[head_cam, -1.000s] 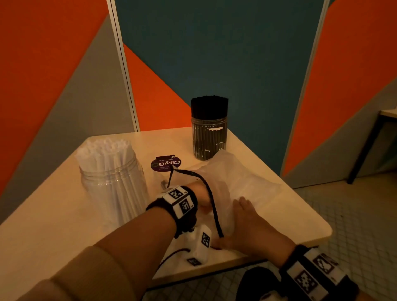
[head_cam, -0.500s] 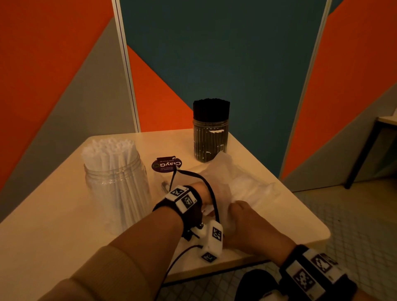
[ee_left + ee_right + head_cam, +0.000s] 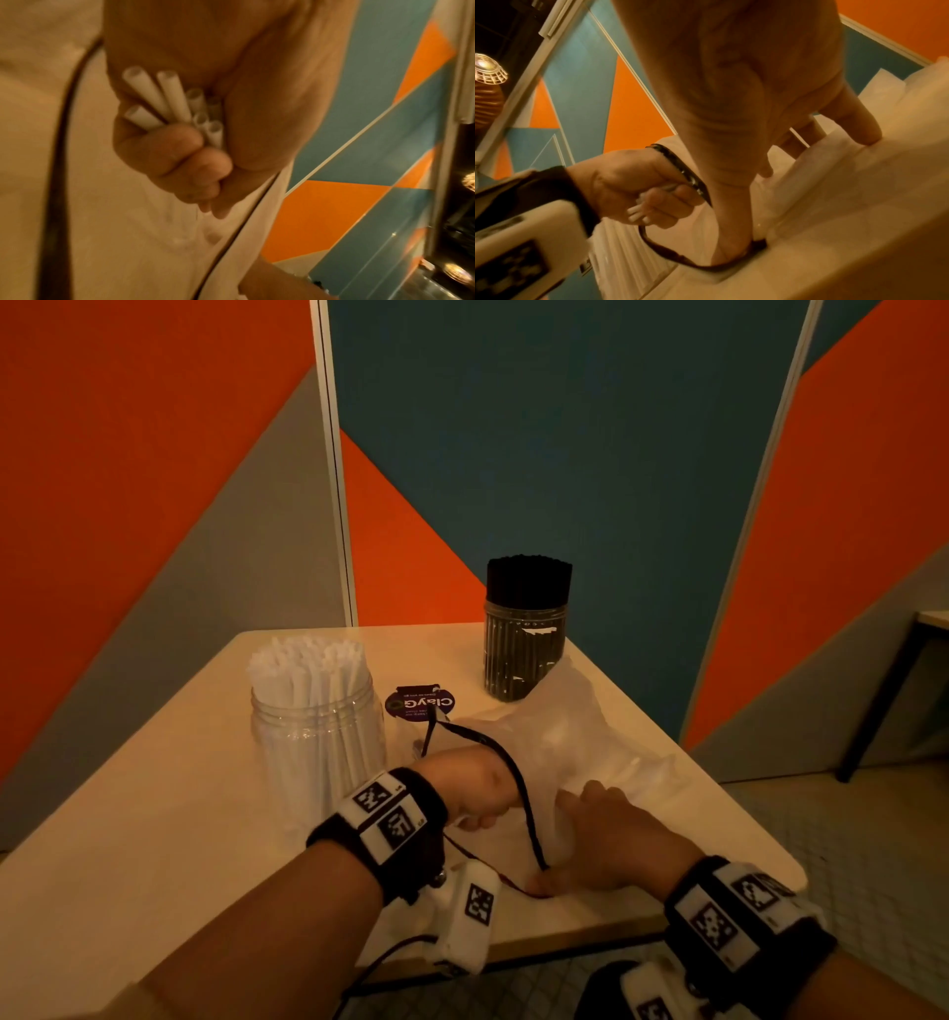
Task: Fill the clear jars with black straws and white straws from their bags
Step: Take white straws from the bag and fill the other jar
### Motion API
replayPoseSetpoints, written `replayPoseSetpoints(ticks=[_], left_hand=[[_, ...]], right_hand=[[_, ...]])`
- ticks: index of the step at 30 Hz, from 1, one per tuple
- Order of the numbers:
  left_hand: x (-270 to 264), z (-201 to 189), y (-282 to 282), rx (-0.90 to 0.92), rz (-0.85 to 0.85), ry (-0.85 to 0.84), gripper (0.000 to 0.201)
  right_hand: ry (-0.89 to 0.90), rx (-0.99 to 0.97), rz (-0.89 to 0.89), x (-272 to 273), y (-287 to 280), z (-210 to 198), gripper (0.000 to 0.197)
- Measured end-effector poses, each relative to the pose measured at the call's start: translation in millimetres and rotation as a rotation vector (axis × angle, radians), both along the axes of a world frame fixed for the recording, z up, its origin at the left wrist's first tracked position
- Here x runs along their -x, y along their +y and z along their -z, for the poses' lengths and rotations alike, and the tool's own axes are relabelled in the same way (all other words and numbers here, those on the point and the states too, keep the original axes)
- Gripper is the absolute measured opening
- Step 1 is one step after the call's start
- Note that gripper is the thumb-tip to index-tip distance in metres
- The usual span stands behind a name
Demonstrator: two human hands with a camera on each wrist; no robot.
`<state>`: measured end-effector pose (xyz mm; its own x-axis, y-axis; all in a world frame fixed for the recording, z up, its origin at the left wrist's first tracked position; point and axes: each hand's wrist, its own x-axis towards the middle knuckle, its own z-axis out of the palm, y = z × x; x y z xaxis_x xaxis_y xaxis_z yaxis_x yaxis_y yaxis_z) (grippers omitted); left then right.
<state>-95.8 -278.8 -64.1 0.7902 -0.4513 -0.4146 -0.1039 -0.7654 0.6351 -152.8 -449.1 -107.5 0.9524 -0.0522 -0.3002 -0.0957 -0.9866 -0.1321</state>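
Left hand [image 3: 464, 788] clenched round small bundle of white straws [image 3: 164, 103] at bag [image 3: 565, 742] mouth, ready for withdrawal. Right hand [image 3: 601, 839] flat, fingers [image 3: 859, 125] extended, pinning bag to tabletop [image 3: 154, 814] against slip. White-straw jar [image 3: 318, 742] near left hand, nearly full; black-straw jar [image 3: 524, 649] behind bag, full.

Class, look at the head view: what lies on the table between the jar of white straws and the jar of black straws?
A dark round label reading ClayG, seen in the head view.
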Motion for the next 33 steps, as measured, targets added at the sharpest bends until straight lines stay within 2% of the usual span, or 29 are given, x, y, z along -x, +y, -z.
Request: replayPoseSetpoints(ticks=[7,12,17,20,22,24,25,26,28,29,31,33], left_hand=[[38.9,-37.9,57.3,-0.11,0.171,-0.244,0.011],[63.7,-63.9,106.2,-0.034,0.209,-0.254,0.009],[80.1,-75.0,138.1,0.181,0.224,-0.137,0.005],[83.0,-75.8,143.4,0.234,0.246,-0.142,0.003],[81.8,-71.7,142.8,0.244,0.229,-0.167,0.005],[78.8,-66.1,141.9,0.274,0.218,-0.177,0.009],[77.7,-63.6,141.6,0.298,0.221,-0.172,0.009],[76.8,-61.3,141.0,0.323,0.23,-0.166,0.007],[75.3,-56.9,138.2,0.366,0.256,-0.151,0.007],[74.7,-55.0,135.5,0.381,0.269,-0.142,0.007],[73.5,-50.7,127.7,0.395,0.293,-0.131,0.009],[72.4,-46.7,119.2,0.397,0.323,-0.135,0.014]], right_hand=[[0.032,0.074,0.018,-3.2,1.2,-3.7,0.122],[-0.007,0.096,0.066,-4.3,5.9,-0.6,0.129],[-0.01,0.099,0.068,-4.9,7.1,1.7,0.13],[0.03,0.06,0.082,-3.7,9.3,-2.4,0.142],[0.053,-0.088,0.102,0.6,8.3,-12.6,0.155],[-0.009,-0.307,0.122,9.1,4.1,-28.8,0.153],[-0.081,-0.41,0.118,13.9,2.6,-38.1,0.141],[-0.179,-0.511,0.097,18.5,2.7,-47.5,0.121],[-0.439,-0.762,0.045,24.3,10.6,-69.1,0.068],[-0.568,-0.915,0.039,24.5,16.6,-79.2,0.054],[-0.732,-1.162,0.022,22.6,30.4,-94.2,0.056],[-0.812,-1.181,-0.029,21.9,47.8,-104.2,0.061]])
